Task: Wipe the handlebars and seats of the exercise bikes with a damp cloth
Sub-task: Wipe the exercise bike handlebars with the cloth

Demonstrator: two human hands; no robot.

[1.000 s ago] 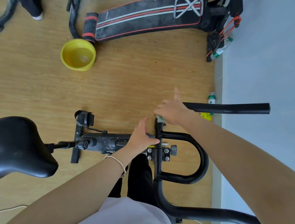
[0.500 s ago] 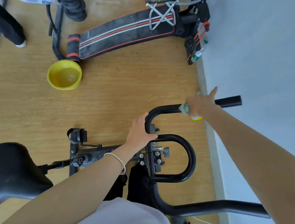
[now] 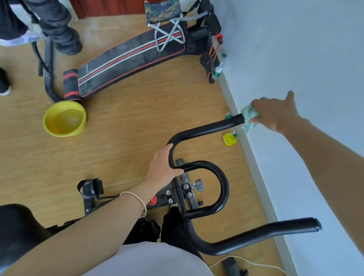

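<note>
The exercise bike's black handlebar point(image 3: 206, 131) curves from the centre clamp out to two long grips. My right hand point(image 3: 276, 113) is closed around a pale green cloth point(image 3: 249, 117) at the tip of the far grip, next to the wall. My left hand point(image 3: 164, 166) grips the bend of the same bar near the clamp. The near grip point(image 3: 277, 231) is bare. The black seat point(image 3: 12, 232) shows at the lower left, partly cut off.
A yellow basin of water point(image 3: 64, 118) sits on the wooden floor at the left. Behind it lies a black sit-up bench point(image 3: 130, 60) with a folding stool point(image 3: 167, 22). The pale wall point(image 3: 305, 59) runs along the right. Another person's legs point(image 3: 0, 82) stand far left.
My right hand has slid the cloth outward along the far grip, from near the clamp to its tip. My left hand moved up onto the bar's bend. The view tilted up.
</note>
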